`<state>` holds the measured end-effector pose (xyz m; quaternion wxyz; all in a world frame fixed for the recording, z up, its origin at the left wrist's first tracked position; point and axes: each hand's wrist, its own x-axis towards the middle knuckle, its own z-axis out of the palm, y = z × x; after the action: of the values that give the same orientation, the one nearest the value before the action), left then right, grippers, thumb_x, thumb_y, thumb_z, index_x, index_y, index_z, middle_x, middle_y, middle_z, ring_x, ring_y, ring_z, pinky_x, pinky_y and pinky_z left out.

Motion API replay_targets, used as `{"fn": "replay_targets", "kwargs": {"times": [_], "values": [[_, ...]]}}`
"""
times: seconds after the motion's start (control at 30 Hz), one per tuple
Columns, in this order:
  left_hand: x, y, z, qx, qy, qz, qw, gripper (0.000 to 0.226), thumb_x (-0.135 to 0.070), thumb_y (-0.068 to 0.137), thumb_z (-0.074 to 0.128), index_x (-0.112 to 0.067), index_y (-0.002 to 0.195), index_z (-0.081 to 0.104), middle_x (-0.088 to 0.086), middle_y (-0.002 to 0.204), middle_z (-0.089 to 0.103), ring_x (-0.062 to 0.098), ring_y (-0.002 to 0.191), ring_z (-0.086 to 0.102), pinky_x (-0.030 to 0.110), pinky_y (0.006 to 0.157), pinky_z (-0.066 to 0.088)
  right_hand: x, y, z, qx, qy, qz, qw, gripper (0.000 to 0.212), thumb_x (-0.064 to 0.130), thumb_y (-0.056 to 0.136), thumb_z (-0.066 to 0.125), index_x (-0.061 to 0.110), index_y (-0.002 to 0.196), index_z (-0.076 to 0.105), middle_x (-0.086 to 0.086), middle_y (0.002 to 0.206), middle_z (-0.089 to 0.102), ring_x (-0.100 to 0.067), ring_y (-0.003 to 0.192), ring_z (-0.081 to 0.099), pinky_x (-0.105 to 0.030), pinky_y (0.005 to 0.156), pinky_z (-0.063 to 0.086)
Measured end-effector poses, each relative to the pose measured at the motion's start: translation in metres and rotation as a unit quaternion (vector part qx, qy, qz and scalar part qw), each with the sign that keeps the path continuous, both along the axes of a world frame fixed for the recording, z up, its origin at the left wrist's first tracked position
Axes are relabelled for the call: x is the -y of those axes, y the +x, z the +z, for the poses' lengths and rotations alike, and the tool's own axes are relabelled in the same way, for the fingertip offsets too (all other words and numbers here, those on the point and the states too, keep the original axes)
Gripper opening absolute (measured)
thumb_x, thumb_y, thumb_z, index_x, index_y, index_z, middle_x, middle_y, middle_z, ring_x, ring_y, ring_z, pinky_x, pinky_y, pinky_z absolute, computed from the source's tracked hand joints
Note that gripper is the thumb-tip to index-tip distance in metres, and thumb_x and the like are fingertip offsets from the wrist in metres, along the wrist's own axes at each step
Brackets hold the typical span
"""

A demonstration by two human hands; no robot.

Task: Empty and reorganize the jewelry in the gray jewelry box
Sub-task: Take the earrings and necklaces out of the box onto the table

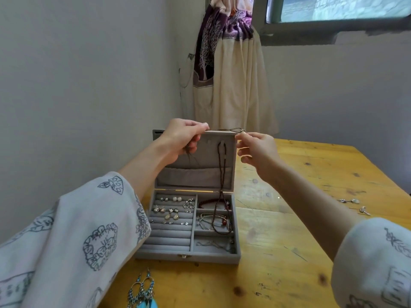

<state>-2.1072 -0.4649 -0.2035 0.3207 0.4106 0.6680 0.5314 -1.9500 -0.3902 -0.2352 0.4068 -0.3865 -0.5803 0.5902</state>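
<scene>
Yellow wooden surface (311, 218), knotted and scuffed, set against pale walls; bunched cream and purple curtain (229, 70) in the corner, window (338, 10) at upper right. Turquoise feather earrings (142, 292) near the front edge, small silver pieces (349, 201) far right.

Gray jewelry box (189, 218) open at centre of the surface, lid upright. Ring rolls on the left side carrying pearl and silver earrings (171, 210); compartments on the right side holding a red bracelet (213, 204) and silver chains. Dark beaded necklace (222, 174) hung from a lid hook, trailing down into the right compartments.

Left hand (182, 141) at the lid's top left edge, fingers (200, 126) curled and pinching one end of a thin cord necklace (233, 130). Right hand (255, 147) just beside the lid's top right corner, thumb and forefinger pinching the other end, cord stretched along the lid's top edge between both hands.
</scene>
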Motion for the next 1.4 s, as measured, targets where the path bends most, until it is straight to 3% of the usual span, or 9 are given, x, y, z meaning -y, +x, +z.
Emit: {"fn": "replay_targets", "kwargs": {"times": [0.13, 0.3, 0.5, 0.73, 0.87, 0.97, 1.13, 1.27, 1.4], "values": [[0.021, 0.003, 0.001, -0.082, -0.044, -0.053, 0.994, 0.015, -0.025, 0.085, 0.063, -0.012, 0.087, 0.071, -0.005, 0.051, 0.034, 0.01, 0.045, 0.033, 0.028, 0.054, 0.036, -0.007, 0.049, 0.005, -0.055, -0.09, 0.02, 0.994, 0.017, 0.019, 0.093, 0.051, 0.008, 0.087, 0.063, -0.001, 0.068, 0.049, -0.011, 0.057, 0.047, -0.018, 0.047, 0.04], [0.053, 0.025, -0.005, -0.085, -0.071, -0.122, 0.986, 0.02, -0.028, 0.084, 0.061, -0.014, 0.088, 0.073, -0.007, 0.048, 0.032, 0.01, 0.049, 0.032, 0.026, 0.055, 0.036, -0.002, 0.113, 0.004, -0.019, -0.092, 0.054, 0.994, 0.018, 0.02, 0.092, 0.053, 0.008, 0.087, 0.067, 0.0, 0.068, 0.048, -0.01, 0.056, 0.047, -0.015, 0.045, 0.04], [0.062, 0.065, 0.008, -0.101, -0.052, -0.137, 0.984, 0.018, -0.03, 0.084, 0.061, -0.018, 0.081, 0.075, -0.003, 0.053, 0.031, 0.011, 0.049, 0.032, 0.025, 0.055, 0.035, 0.002, 0.182, 0.006, -0.103, -0.148, -0.104, 0.978, 0.014, 0.012, 0.09, 0.052, 0.006, 0.079, 0.059, -0.003, 0.068, 0.046, -0.013, 0.055, 0.041, -0.013, 0.035, 0.032], [0.052, 0.115, -0.006, -0.092, -0.068, -0.145, 0.983, 0.017, -0.024, 0.085, 0.061, -0.011, 0.086, 0.071, -0.002, 0.053, 0.04, 0.012, 0.051, 0.036, 0.02, 0.051, 0.038, 0.002, 0.268, -0.01, -0.084, -0.166, -0.219, 0.958, 0.014, 0.007, 0.088, 0.052, 0.007, 0.075, 0.057, -0.005, 0.071, 0.055, -0.011, 0.055, 0.05, -0.012, 0.035, 0.039], [0.037, 0.135, -0.031, -0.076, -0.09, -0.122, 0.986, 0.018, -0.024, 0.086, 0.06, -0.009, 0.089, 0.07, -0.003, 0.054, 0.039, 0.011, 0.049, 0.033, 0.022, 0.051, 0.036, 0.001, 0.304, -0.032, -0.033, -0.171, -0.269, 0.947, 0.007, 0.004, 0.089, 0.052, 0.003, 0.087, 0.059, -0.005, 0.071, 0.055, -0.012, 0.059, 0.051, -0.015, 0.042, 0.043], [0.019, 0.149, -0.05, -0.072, -0.1, -0.106, 0.987, 0.019, -0.024, 0.088, 0.059, -0.009, 0.093, 0.068, -0.001, 0.056, 0.037, 0.012, 0.048, 0.033, 0.023, 0.051, 0.036, -0.008, 0.318, -0.054, 0.016, -0.164, -0.288, 0.944, 0.016, 0.0, 0.086, 0.053, 0.001, 0.101, 0.061, -0.005, 0.072, 0.056, -0.013, 0.061, 0.052, -0.02, 0.055, 0.042], [-0.016, 0.165, -0.084, 0.002, -0.11, -0.032, 0.993, 0.019, -0.021, 0.089, 0.059, -0.004, 0.093, 0.065, 0.002, 0.066, 0.044, 0.014, 0.055, 0.04, 0.025, 0.055, 0.043, -0.032, 0.321, -0.09, 0.096, -0.147, -0.319, 0.931, 0.018, -0.001, 0.084, 0.055, -0.002, 0.098, 0.066, -0.008, 0.075, 0.059, -0.013, 0.061, 0.052, -0.023, 0.055, 0.038], [-0.04, 0.175, -0.109, 0.04, -0.124, 0.031, 0.991, 0.015, -0.016, 0.091, 0.056, -0.007, 0.079, 0.06, 0.006, 0.073, 0.051, 0.015, 0.06, 0.047, 0.025, 0.056, 0.051, -0.053, 0.318, -0.119, 0.19, -0.111, -0.316, 0.923, 0.021, 0.011, 0.085, 0.059, 0.003, 0.102, 0.069, -0.007, 0.093, 0.061, -0.021, 0.088, 0.055, -0.031, 0.078, 0.045], [-0.052, 0.175, -0.131, -0.111, -0.152, 0.075, 0.979, 0.014, -0.016, 0.088, 0.057, -0.007, 0.078, 0.062, 0.008, 0.079, 0.058, 0.021, 0.073, 0.053, 0.035, 0.075, 0.049, -0.065, 0.311, -0.125, 0.301, -0.038, -0.286, 0.909, 0.024, 0.02, 0.09, 0.054, 0.013, 0.108, 0.068, -0.005, 0.117, 0.063, -0.025, 0.117, 0.05, -0.03, 0.094, 0.04]]}}
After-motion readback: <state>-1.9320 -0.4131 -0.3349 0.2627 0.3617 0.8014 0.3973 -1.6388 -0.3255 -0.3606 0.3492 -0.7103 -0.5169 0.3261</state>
